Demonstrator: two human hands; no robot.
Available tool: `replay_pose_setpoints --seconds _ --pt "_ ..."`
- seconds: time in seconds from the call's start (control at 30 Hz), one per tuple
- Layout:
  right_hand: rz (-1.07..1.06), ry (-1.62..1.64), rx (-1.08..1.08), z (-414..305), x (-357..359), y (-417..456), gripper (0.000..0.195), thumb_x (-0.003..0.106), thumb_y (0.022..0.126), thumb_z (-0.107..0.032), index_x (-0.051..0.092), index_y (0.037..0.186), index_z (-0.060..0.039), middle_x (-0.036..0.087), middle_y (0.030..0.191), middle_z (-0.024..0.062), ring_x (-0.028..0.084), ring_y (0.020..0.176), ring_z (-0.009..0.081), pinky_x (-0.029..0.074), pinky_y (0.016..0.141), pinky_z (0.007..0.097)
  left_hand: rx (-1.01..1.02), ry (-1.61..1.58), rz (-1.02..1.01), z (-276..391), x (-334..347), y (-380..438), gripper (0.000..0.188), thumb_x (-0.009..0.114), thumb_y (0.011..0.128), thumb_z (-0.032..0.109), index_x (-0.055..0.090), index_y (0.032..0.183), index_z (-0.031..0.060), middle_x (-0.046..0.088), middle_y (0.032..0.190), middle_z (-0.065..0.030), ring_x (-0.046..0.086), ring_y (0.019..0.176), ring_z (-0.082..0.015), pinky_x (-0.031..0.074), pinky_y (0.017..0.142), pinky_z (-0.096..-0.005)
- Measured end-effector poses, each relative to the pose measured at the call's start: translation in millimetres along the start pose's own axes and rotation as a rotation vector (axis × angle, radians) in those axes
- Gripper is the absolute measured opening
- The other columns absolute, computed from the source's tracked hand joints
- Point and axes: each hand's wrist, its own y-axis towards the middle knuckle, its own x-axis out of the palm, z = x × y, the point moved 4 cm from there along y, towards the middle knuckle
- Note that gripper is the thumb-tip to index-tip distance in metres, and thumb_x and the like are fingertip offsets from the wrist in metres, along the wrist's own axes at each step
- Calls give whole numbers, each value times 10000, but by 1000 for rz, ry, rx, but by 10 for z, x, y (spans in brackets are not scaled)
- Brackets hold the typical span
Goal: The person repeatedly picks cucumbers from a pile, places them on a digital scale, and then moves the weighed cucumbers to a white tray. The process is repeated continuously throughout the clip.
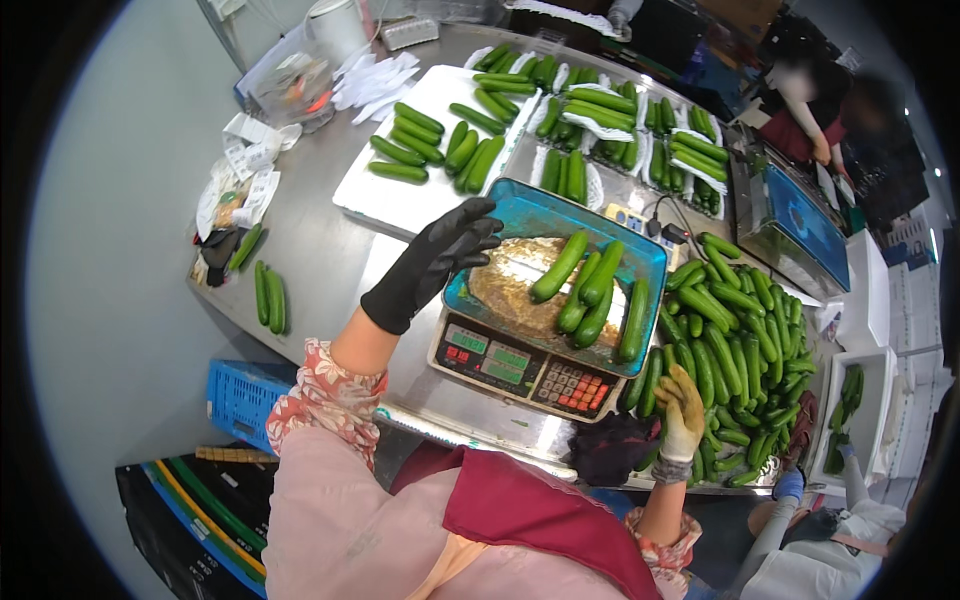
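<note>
My left hand (439, 262), in a black glove, hovers at the left rim of a digital scale's blue tray (504, 206). Its fingers are apart and nothing is in them. Several green cucumbers (598, 274) lie in the tray, whose worn metal middle shows through. The scale's front panel (517, 367) has lit displays and a keypad. In a white glove with a tan coating, my right hand (681, 416) is at the near left edge of a big cucumber heap (724, 345). Its fingertips meet the cucumbers there; whether they grip one is hidden.
A white foam board (439, 94) bears loose cucumbers. Behind the scale stand cucumber packs (574, 180) in white netting. A dark cloth (611, 450) lies at the table's front edge. Co-workers are at the far right and at the lower right, beside a white foam box (885, 420).
</note>
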Motion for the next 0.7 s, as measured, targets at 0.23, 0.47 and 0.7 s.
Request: replay_pose_setpoints --seconds 0.23,0.47,0.7 --pt "21 81 49 264 -75 -309 388 453 851 -1 472 1232 75 548 1209 168 592 929 193 489 806 292 95 253 82 327 109 -64 498 519 923 273 357 1346 66 527 1196 -92 511 1104 -175 405 915 -319" --pt "-64 -24 -63 232 221 -332 331 402 870 52 499 1184 82 563 1180 177 588 969 207 487 843 318 108 731 -6 324 776 266 584 594 869 290 367 1350 49 530 1188 -136 521 1068 -190 420 893 -310" --pt "-122 -77 -61 208 269 -401 336 385 864 75 519 1172 83 576 1158 179 595 979 206 493 836 309 470 1391 -5 214 1308 579 610 594 836 434 472 1262 14 609 1037 -180 602 918 -289 466 794 -363"
